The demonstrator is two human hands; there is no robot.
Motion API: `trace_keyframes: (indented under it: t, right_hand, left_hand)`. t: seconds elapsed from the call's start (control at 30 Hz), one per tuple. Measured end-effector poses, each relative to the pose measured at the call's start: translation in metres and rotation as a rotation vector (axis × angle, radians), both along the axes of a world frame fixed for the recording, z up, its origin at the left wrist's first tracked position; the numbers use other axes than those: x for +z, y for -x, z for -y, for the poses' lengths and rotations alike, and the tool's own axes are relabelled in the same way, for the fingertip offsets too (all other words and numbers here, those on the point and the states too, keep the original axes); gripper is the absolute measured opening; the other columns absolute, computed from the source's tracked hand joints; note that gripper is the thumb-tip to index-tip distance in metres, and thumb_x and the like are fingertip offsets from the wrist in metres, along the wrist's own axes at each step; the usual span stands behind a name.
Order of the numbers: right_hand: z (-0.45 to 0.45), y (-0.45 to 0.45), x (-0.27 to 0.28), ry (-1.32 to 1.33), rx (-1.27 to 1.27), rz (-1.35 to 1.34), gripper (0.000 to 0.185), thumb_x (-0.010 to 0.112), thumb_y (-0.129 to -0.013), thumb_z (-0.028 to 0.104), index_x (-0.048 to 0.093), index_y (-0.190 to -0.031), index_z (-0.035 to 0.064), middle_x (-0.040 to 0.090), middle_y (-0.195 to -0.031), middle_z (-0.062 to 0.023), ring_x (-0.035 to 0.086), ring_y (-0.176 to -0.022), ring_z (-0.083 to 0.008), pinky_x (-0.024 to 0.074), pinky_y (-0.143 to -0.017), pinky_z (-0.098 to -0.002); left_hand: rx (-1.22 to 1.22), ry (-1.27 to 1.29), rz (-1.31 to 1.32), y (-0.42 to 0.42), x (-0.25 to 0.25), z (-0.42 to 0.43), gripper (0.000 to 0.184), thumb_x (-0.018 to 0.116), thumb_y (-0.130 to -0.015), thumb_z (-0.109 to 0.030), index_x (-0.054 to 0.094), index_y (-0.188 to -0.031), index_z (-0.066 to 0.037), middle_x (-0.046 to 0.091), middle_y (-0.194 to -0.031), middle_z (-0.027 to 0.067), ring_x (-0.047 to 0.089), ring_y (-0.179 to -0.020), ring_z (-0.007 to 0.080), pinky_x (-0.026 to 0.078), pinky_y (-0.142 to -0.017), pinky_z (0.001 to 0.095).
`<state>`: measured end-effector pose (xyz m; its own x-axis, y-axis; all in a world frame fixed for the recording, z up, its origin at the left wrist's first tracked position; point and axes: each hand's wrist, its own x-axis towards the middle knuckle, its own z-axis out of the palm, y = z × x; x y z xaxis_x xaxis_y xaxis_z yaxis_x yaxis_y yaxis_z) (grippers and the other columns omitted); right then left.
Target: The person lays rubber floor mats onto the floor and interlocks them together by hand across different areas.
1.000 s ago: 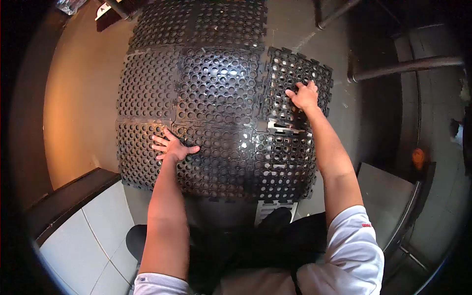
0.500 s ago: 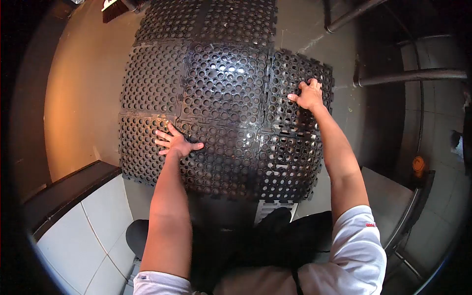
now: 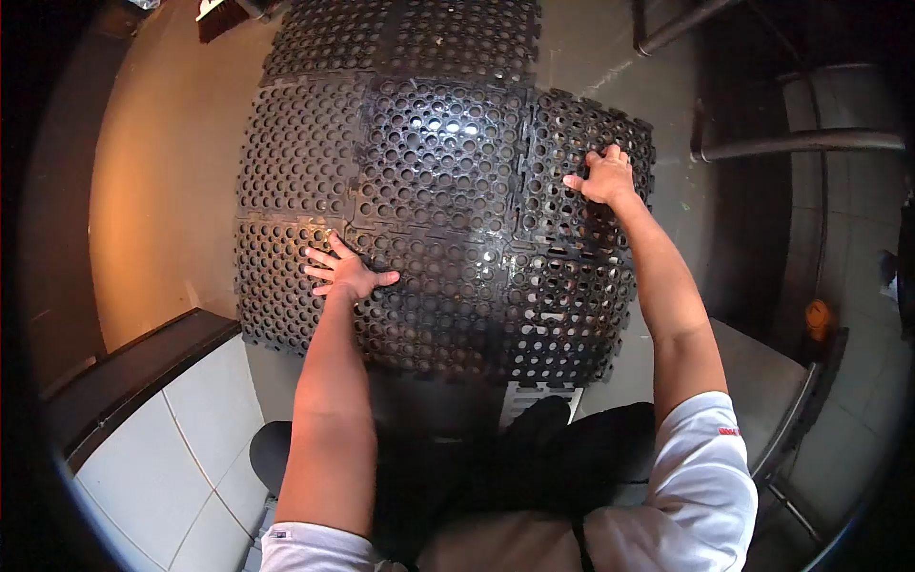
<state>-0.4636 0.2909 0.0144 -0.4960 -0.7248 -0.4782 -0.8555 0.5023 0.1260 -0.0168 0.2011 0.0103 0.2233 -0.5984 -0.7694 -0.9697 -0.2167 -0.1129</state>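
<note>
A black rubber floor mat (image 3: 434, 157), made of joined square tiles full of round holes, lies in front of me. My left hand (image 3: 351, 275) rests on its near left part, palm down, with fingers and thumb spread; it is open. Farther out, my right hand (image 3: 608, 177) presses on the right-hand tile (image 3: 562, 214). Its thumb stands apart from the bent fingers, whose tips are partly hidden, and it looks open. Raised seams run between the tiles, and the outer edges have interlocking teeth.
A brush with dark red bristles (image 3: 221, 21) is at the top left. Metal pipe legs (image 3: 801, 145) stand on the right. A white-tiled low wall (image 3: 205, 410) with a dark ledge (image 3: 143, 377) is near left. Part of a white slotted grate (image 3: 522, 400) shows below the mat.
Both hands stay on the mat in nearly the same places. The whole view has shifted slightly, and my right hand sits a little farther right and up in the picture.
</note>
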Motion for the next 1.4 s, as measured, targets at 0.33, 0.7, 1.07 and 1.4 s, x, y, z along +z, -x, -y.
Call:
trace_keyframes:
  t: [0.33, 0.7, 1.07, 1.4]
  right_hand:
    - [-0.013, -0.015, 0.002, 0.065, -0.016, 0.014, 0.074, 0.069, -0.076, 0.069, 0.065, -0.124, 0.0125, 0.046, -0.136, -0.0192, 0.040, -0.129, -0.0364, 0.0364, -0.106, -0.0479]
    - [-0.017, -0.017, 0.000, 0.124, 0.046, -0.060, 0.074, 0.069, -0.077, 0.067, 0.065, -0.122, 0.0092, 0.049, -0.130, -0.0200, 0.042, -0.126, -0.0358, 0.0367, -0.103, -0.0478]
    - [-0.022, -0.008, -0.013, 0.145, 0.095, -0.006, 0.074, 0.066, -0.078, 0.070, 0.065, -0.123, 0.0117, 0.050, -0.129, -0.0194, 0.043, -0.125, -0.0366, 0.0347, -0.105, -0.0505]
    - [-0.150, -0.077, 0.003, 0.489, 0.276, 0.139, 0.090, 0.067, -0.087, 0.046, 0.029, -0.148, -0.0072, 0.027, -0.155, -0.0282, 0.029, -0.144, -0.0420, 0.0244, -0.116, -0.0554]
  left_hand:
    - [0.000, 0.021, 0.011, -0.001, -0.004, 0.000, 0.162, 0.093, -0.049, -0.060, -0.022, -0.155, -0.018, -0.029, -0.154, 0.0321, -0.016, -0.144, 0.0557, 0.011, -0.109, 0.0758]
    - [0.009, 0.038, 0.003, -0.001, -0.003, -0.003, 0.162, 0.094, -0.049, -0.059, -0.023, -0.154, -0.020, -0.031, -0.154, 0.0312, -0.018, -0.144, 0.0552, 0.012, -0.108, 0.0768]
    - [0.009, 0.047, 0.010, -0.002, -0.008, -0.003, 0.161, 0.094, -0.051, -0.057, -0.024, -0.154, -0.020, -0.032, -0.154, 0.0309, -0.016, -0.145, 0.0540, 0.013, -0.108, 0.0758]
    - [0.007, 0.041, 0.011, -0.005, -0.012, -0.002, 0.161, 0.094, -0.050, -0.058, -0.024, -0.154, -0.022, -0.032, -0.154, 0.0309, -0.016, -0.145, 0.0541, 0.013, -0.108, 0.0761]
